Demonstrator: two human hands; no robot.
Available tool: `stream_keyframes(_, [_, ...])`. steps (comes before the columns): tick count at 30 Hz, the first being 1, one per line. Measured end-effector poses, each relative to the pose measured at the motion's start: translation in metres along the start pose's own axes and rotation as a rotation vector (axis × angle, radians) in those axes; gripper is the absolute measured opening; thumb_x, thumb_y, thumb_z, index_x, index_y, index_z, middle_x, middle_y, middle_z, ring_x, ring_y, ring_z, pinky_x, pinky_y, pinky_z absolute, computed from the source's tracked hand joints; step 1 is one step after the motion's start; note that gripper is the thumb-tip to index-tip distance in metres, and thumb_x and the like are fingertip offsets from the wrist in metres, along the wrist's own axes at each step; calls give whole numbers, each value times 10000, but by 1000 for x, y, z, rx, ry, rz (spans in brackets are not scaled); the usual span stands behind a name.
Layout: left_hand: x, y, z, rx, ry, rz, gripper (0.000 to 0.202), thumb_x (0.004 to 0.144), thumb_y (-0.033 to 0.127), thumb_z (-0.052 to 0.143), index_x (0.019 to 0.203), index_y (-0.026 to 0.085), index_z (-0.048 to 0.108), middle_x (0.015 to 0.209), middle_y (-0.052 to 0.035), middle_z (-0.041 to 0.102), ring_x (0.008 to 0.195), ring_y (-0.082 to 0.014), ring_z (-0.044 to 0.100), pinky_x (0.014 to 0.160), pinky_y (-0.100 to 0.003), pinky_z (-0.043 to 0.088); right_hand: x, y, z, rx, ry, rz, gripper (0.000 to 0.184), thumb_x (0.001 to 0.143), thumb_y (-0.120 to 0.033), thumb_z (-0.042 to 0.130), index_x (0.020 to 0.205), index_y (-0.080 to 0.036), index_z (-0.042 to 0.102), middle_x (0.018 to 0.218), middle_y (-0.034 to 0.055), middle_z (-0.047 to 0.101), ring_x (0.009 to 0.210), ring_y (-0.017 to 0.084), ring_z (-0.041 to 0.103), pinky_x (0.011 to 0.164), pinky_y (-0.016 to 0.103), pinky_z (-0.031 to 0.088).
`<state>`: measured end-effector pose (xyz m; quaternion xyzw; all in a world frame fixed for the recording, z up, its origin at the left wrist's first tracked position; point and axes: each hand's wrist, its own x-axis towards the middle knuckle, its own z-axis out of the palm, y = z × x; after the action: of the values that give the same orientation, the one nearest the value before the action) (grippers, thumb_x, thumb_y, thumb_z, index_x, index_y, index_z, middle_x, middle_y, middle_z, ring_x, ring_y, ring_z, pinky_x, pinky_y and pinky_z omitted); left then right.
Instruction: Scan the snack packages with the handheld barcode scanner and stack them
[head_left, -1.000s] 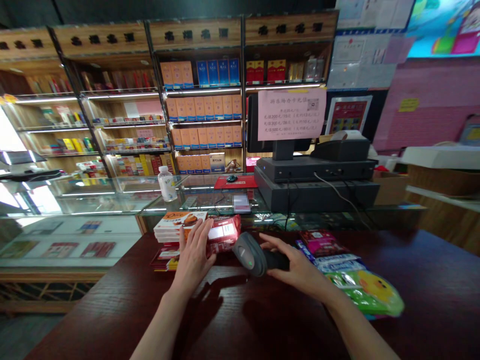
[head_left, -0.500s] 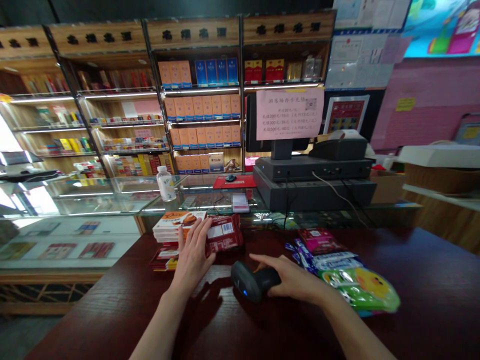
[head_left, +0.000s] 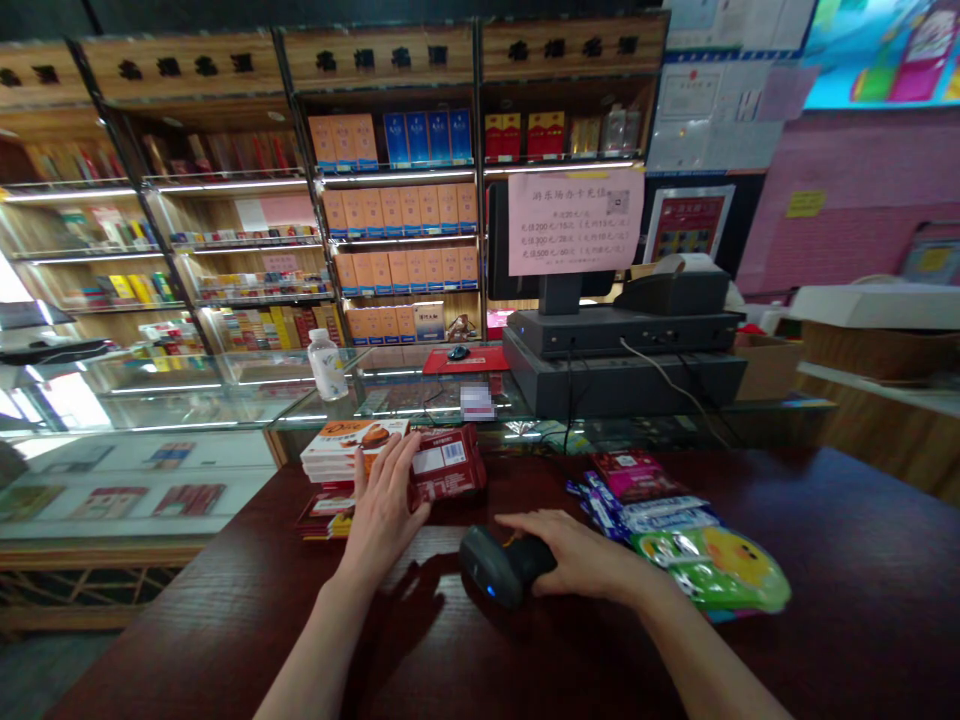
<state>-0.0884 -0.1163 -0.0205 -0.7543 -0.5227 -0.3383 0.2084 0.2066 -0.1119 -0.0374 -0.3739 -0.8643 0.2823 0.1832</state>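
My left hand [head_left: 384,505] rests with fingers stretched out over the edge of a dark red snack packet [head_left: 454,468] and beside a stack of white boxes [head_left: 324,462] with an orange picture on top. Beneath those boxes lie flat red and yellow packs [head_left: 324,508], partly covered by the hand. In my right hand [head_left: 585,555] is a black barcode scanner [head_left: 491,568], gripped by its handle, head pointing left, a small blue light lit. Right of it lie purple-wrapped sticks [head_left: 602,505], blue-and-white packs [head_left: 667,515], a dark red pack [head_left: 637,477] and a green pouch with a yellow duck [head_left: 731,565].
The dark wooden counter [head_left: 480,670] meets a glass display case [head_left: 390,400] behind. On the glass stand a white bottle [head_left: 328,368], a mouse [head_left: 458,353] on a red mat, and a black cash register [head_left: 622,385] with a monitor. Stocked shelves [head_left: 405,240] line the wall.
The view has shifted slightly, so the whole scene sits a little further left and up. Both hands keep nearly the same places, and the scanner stays in my right hand.
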Motion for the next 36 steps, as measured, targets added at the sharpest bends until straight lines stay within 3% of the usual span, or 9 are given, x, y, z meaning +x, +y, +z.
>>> stream_keyframes(4, [1,2,0,-5,-3,22,848,791,133,593,1532,229,192,1503,-130,479,1436,-293,385,1228,-587,52,-1,0,-3,77,46,-18,700,701,-231,729,1381,-299,575,1269,42,683,1158,283,624,1035,419,452])
stream_keyframes(8, [1,5,-1,-6,-3,57,837,810,138,585,1539,229,183,1508,-131,476,1448,-292,368,1228,-592,58,5,-3,-5,172,254,-29,493,836,-170,541,1314,-256,627,1322,48,664,1224,237,610,1100,437,429])
stream_keyframes(14, [3,16,-4,-39,-16,112,807,839,143,575,1539,233,184,1511,-124,478,1464,-276,343,1231,-587,47,17,-6,5,389,526,29,436,916,-345,563,1340,-244,583,1284,88,683,1178,239,645,1048,453,486])
stream_keyframes(21, [2,29,-8,-63,-43,162,766,854,165,593,1532,232,242,1528,-113,461,1478,-269,319,1237,-568,42,24,-15,12,623,586,46,561,849,-433,681,1347,-216,542,1212,110,708,1071,261,690,946,440,548])
stream_keyframes(28, [0,34,-4,-102,-50,211,761,880,184,592,1540,249,221,1535,-98,456,1486,-256,299,1239,-566,44,23,-26,11,719,628,14,355,774,-434,762,1017,-195,664,996,71,761,916,242,712,853,374,562])
stream_keyframes(33, [0,31,2,-184,10,63,819,859,247,653,1540,255,199,1596,-140,339,1490,-277,288,1224,-557,155,24,-26,10,835,688,27,362,706,-449,820,925,-205,667,920,53,769,867,236,718,791,345,566])
stream_keyframes(36, [0,28,8,-300,-7,-83,901,825,294,704,1543,277,160,1481,-122,513,1400,-264,444,1205,-549,206,25,-28,10,886,723,33,366,686,-449,836,909,-211,668,918,51,774,869,238,720,782,340,568])
